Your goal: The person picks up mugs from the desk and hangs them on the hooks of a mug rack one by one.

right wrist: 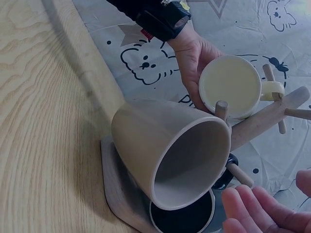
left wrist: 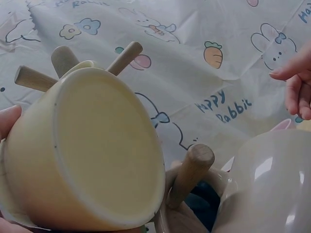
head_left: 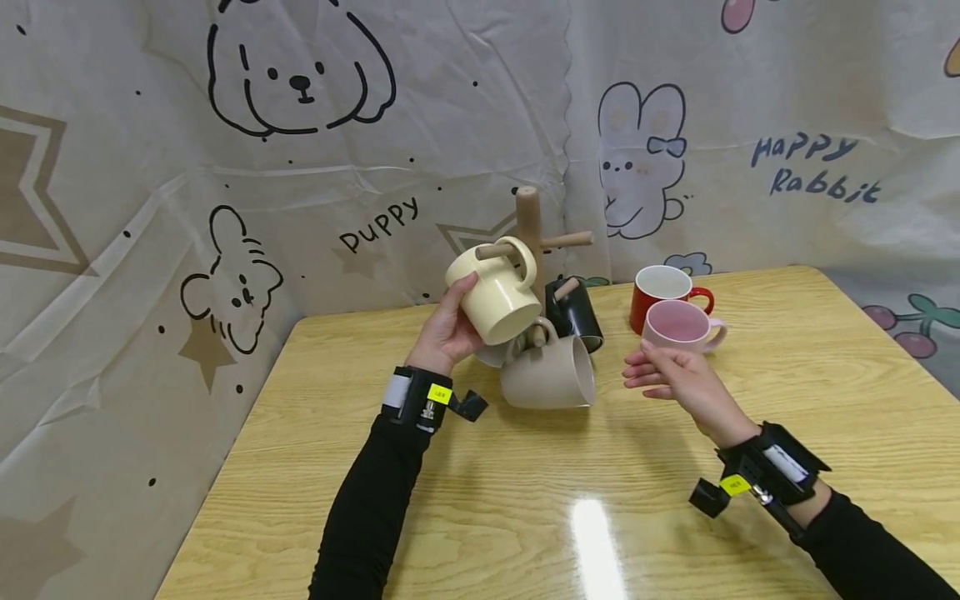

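Observation:
In the head view my left hand (head_left: 450, 329) grips a pale yellow mug (head_left: 495, 304), thumb on its side. The mug is tilted, base toward the camera, and a peg of the wooden mug tree (head_left: 528, 221) passes through its handle. Below it hangs a beige mug (head_left: 551, 379), lying sideways with its handle on a lower peg. A black mug (head_left: 576, 321) hangs behind on the right. My right hand (head_left: 686, 383) holds nothing, fingers loosely extended, in front of a pink mug (head_left: 678, 325). The left wrist view shows the yellow mug's round base (left wrist: 109, 150).
A red mug (head_left: 647, 304) with a white inside stands upright behind the pink one. Another pale mug (head_left: 491, 356) is mostly hidden behind the beige mug. An upper peg (head_left: 567, 240) juts to the right. A printed cloth (head_left: 450, 108) hangs behind the wooden table (head_left: 300, 492).

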Demonstrator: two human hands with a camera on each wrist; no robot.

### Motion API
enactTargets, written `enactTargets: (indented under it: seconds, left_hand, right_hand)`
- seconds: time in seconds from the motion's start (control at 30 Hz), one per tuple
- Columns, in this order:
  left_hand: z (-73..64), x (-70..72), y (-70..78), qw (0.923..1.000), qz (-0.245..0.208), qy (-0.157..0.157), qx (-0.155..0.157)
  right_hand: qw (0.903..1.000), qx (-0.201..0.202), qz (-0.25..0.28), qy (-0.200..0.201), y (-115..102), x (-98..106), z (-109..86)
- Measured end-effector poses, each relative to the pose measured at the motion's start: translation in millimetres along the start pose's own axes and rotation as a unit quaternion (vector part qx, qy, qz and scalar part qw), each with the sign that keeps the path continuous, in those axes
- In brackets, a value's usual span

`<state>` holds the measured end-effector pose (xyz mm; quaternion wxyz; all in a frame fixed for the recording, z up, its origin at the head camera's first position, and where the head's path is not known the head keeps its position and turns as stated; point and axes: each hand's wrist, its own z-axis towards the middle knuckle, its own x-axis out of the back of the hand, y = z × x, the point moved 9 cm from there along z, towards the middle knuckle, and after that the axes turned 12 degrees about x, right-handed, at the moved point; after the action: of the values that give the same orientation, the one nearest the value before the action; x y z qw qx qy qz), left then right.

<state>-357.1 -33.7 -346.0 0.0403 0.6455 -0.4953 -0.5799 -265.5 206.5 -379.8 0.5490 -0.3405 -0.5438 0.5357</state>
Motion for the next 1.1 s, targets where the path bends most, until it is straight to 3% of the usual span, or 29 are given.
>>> enactTargets:
  seconds: [0.3,0.8,0.93,1.1]
  left_hand:
    - [-2.3,2.7,2.8,0.9999,0.002,0.011,0.001]
    - [-14.8,16.0,5.5,0.997,0.066,0.039,-0.006]
    - [-22.9,28.1,4.3,0.9962,0.075,0.045,-0.002]
    - [-39.2,55.8,3.7,0.997,0.061,0.048,0.001]
  right_hand:
    - [1.0,0.003,0.006,-0.001,-0.2,-1.0,0.9]
    - [1.0,-0.003,0.001,0.0,1.6,-1.6,-1.3]
    - [1.0,-0.004,-0.002,0.0,3.7,-1.1,-1.4]
    - [1.0,-0.008,-0.002,0.003,8.0,0.6,-1.4]
